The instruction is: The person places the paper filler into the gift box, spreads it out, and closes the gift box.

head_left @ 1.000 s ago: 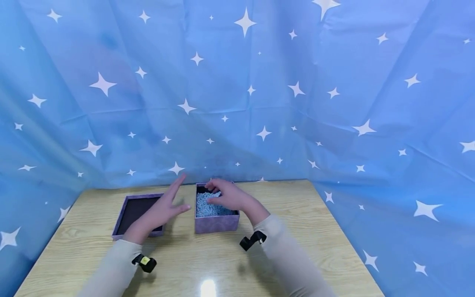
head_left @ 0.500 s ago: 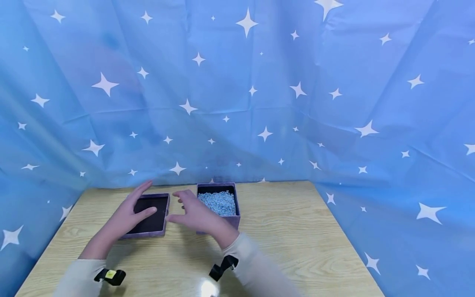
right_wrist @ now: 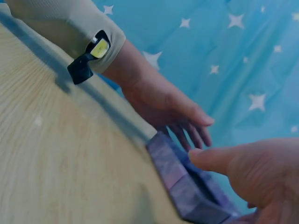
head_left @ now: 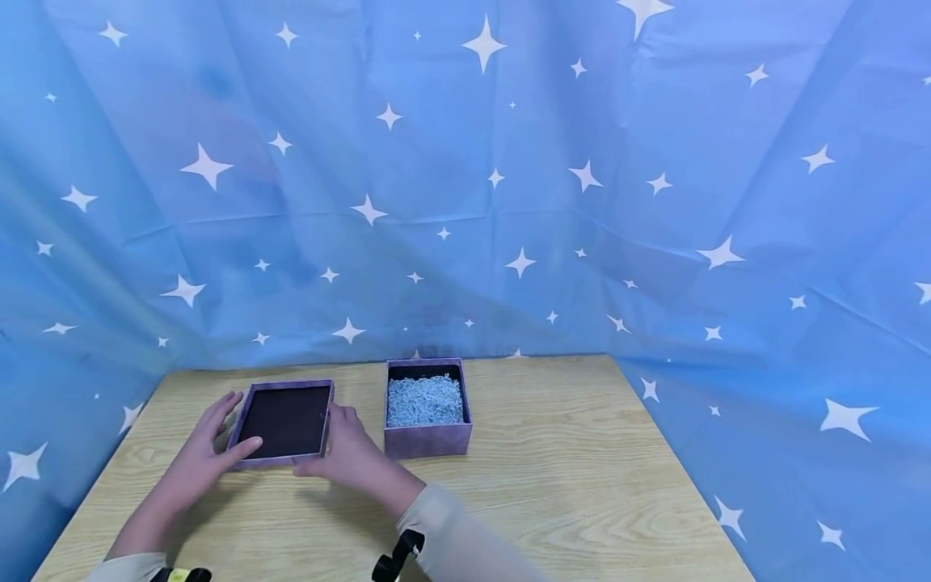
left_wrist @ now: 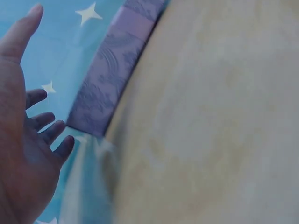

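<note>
A shallow purple box lid (head_left: 287,416) with a dark inside lies hollow side up on the table. My left hand (head_left: 200,465) is at its left side, thumb over the front left corner. In the left wrist view its fingers (left_wrist: 53,133) are spread, near one end of the patterned purple wall. My right hand (head_left: 347,453) is at the lid's right front corner, thumb stretched along the front edge and fingers against the right side. The right wrist view shows the right thumb (right_wrist: 215,158) straight in front of the lid; most of its other fingers are hidden.
A deeper purple box (head_left: 427,440) stands right of the lid, near the back edge, with light blue shredded paper (head_left: 425,402) inside. Behind the wooden table (head_left: 567,485) hangs a blue cloth (head_left: 451,162) with white stars.
Both hands have moved left, the right one away from over the deeper box. They have come down on either side of the lid, which stays about where it was.
</note>
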Tool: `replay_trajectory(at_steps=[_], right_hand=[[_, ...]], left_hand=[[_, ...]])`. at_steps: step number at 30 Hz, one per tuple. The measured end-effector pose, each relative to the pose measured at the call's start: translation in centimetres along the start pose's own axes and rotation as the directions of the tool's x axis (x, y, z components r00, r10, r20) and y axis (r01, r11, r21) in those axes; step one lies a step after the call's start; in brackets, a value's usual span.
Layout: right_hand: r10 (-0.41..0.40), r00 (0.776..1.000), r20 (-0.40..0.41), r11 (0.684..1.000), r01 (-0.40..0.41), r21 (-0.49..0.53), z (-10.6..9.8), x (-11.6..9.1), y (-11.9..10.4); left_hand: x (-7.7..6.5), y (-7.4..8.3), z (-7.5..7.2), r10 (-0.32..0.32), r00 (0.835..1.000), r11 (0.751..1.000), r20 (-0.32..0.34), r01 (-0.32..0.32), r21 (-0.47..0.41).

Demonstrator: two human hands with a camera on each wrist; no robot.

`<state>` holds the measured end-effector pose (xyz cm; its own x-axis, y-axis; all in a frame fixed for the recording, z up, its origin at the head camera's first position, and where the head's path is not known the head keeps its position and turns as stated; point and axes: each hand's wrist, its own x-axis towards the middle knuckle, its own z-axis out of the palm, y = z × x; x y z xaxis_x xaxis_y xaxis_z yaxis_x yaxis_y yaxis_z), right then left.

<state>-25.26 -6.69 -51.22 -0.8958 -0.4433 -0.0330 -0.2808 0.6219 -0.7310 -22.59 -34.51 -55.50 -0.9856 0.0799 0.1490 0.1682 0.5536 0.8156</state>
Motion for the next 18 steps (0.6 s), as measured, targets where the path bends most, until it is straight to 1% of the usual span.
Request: replay_trajectory(at_steps=[4, 5, 9, 12, 15, 18], right_hand=[[0.001, 1.0, -0.022, 0.999, 0.0, 0.046, 1.2, 0.5, 0.9], [0.001, 1.0, -0.029, 0.998, 0.001, 0.057, 1.4, 0.7, 1.1], [0.023, 0.998, -0.054, 0.995, -0.018, 0.098, 2.2, 1.1, 1.8], [0.027, 0.997, -0.071, 0.992, -0.018, 0.124, 2.6, 1.4, 2.3], [-0.003, 0.997, -0.078, 0.99, 0.014, 0.143, 2.9, 1.7, 3.0], [-0.042, 0.996, -0.078, 0.99, 0.052, 0.131, 3.2, 2.1, 3.7]], left_hand=[[-0.6, -1.0, 0.0, -0.047, 0.999, 0.998, 0.02, 0.047, -0.03], [-0.6, -1.1, 0.1, -0.056, 0.998, 0.998, 0.021, 0.057, -0.023], [-0.9, -1.6, 0.3, -0.075, 0.997, 0.996, 0.029, 0.076, -0.039], [-0.9, -2.0, 0.4, -0.076, 0.996, 0.995, 0.052, 0.079, -0.054], [-0.7, -2.2, 0.4, -0.071, 0.994, 0.995, 0.087, 0.077, -0.067], [-0.6, -2.3, 0.4, -0.073, 0.99, 0.994, 0.119, 0.082, -0.077]])
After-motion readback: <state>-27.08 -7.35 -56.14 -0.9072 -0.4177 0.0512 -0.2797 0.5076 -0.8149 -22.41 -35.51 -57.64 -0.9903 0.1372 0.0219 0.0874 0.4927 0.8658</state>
